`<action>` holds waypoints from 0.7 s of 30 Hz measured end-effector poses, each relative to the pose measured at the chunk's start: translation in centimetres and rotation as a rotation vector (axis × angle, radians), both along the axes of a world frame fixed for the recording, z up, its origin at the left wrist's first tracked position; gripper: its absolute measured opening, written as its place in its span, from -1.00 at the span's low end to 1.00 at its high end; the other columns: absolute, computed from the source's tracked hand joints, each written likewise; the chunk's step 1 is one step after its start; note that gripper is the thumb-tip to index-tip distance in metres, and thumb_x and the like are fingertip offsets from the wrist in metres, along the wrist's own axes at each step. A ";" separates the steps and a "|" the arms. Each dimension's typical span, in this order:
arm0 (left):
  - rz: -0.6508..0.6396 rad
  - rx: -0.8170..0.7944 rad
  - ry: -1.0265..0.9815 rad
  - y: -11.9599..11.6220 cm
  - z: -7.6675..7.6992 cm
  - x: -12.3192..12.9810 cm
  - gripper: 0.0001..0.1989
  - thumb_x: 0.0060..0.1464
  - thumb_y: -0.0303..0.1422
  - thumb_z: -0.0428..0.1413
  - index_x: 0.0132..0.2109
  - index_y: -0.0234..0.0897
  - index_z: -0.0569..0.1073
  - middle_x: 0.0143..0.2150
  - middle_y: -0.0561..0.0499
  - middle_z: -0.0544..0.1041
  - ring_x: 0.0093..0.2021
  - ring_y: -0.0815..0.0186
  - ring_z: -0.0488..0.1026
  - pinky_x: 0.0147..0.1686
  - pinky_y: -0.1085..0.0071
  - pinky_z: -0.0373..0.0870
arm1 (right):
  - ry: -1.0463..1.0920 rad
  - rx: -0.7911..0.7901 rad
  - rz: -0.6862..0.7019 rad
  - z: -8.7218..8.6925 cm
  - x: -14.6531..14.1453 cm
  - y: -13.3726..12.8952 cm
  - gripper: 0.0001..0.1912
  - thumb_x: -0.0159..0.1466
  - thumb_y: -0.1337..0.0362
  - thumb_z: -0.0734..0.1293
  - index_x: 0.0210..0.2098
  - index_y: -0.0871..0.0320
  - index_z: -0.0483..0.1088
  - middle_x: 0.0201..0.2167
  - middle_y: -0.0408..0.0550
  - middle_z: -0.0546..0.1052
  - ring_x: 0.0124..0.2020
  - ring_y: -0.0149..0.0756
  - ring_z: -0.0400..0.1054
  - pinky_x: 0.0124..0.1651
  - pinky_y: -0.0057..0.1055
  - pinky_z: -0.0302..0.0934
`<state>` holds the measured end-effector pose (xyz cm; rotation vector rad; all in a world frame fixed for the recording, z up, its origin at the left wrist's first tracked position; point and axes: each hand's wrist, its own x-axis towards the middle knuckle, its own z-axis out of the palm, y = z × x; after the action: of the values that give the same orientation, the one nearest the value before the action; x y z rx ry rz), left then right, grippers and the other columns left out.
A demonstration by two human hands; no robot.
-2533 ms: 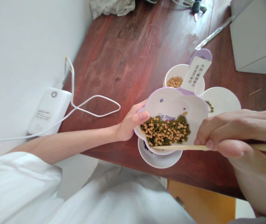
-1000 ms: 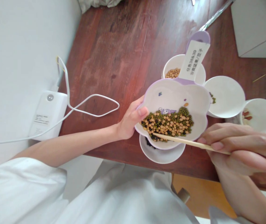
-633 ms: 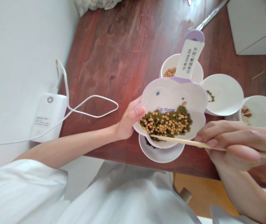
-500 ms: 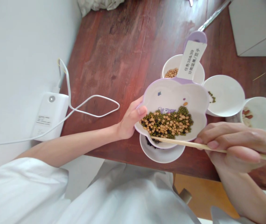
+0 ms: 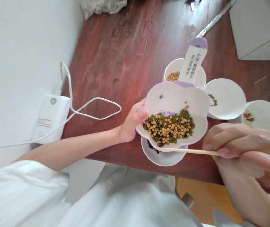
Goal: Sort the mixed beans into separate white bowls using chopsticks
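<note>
My left hand (image 5: 135, 121) grips the left rim of a white, purple-edged scalloped bowl (image 5: 172, 97), thumb over the edge. Mixed green, tan and black beans (image 5: 168, 127) lie along the bowl's near side. A paper label (image 5: 193, 64) covers part of its handle. My right hand (image 5: 241, 146) is closed around wooden chopsticks (image 5: 194, 151); their tips are at the bowl's near edge, above a small white bowl (image 5: 165, 160) that holds black beans (image 5: 154, 148). The scalloped bowl partly hides that small bowl.
Behind stand white bowls with tan beans (image 5: 173, 76), green beans (image 5: 213, 100) and reddish-brown pieces (image 5: 249, 116). A white power bank (image 5: 51, 119) with a cable (image 5: 94, 98) lies at left. A white box (image 5: 260, 30) stands at the far right.
The chopstick tips have moved from inside the scalloped bowl's near side down to its rim. My right hand has shifted slightly; my left hand keeps its hold.
</note>
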<state>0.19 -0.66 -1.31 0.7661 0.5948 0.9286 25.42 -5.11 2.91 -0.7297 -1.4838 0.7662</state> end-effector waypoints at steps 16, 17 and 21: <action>0.000 0.009 0.042 0.0 -0.2 -0.2 -0.31 0.10 0.20 0.28 0.21 -0.14 0.62 0.10 -0.13 0.73 0.43 -0.25 0.52 0.27 -0.01 0.61 | -0.002 0.049 -0.101 0.4 -1.0 0.7 -0.42 0.46 0.00 0.49 -0.61 0.17 0.44 -0.73 -0.17 0.48 -0.80 -0.29 0.38 -0.74 -0.40 0.37; 0.000 0.002 0.052 0.0 -0.2 -0.2 -0.30 0.09 0.21 0.28 0.21 -0.14 0.62 0.10 -0.13 0.73 0.43 -0.25 0.52 0.27 -0.02 0.61 | -0.008 0.051 -0.108 0.3 -0.9 0.7 -0.42 0.45 0.00 0.49 -0.61 0.17 0.44 -0.73 -0.18 0.48 -0.79 -0.28 0.39 -0.73 -0.40 0.38; -0.008 0.006 0.047 0.0 -0.1 -0.1 -0.29 0.09 0.23 0.27 0.22 -0.12 0.62 0.10 -0.13 0.73 0.43 -0.25 0.52 0.26 -0.02 0.62 | -0.032 0.078 -0.082 0.4 -1.0 0.9 -0.42 0.45 0.00 0.49 -0.61 0.15 0.42 -0.74 -0.19 0.48 -0.81 -0.28 0.38 -0.75 -0.41 0.37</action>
<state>0.09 -0.69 -1.43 0.7969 0.6296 0.9072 24.46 -4.16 3.32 -0.7424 -1.4948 0.6335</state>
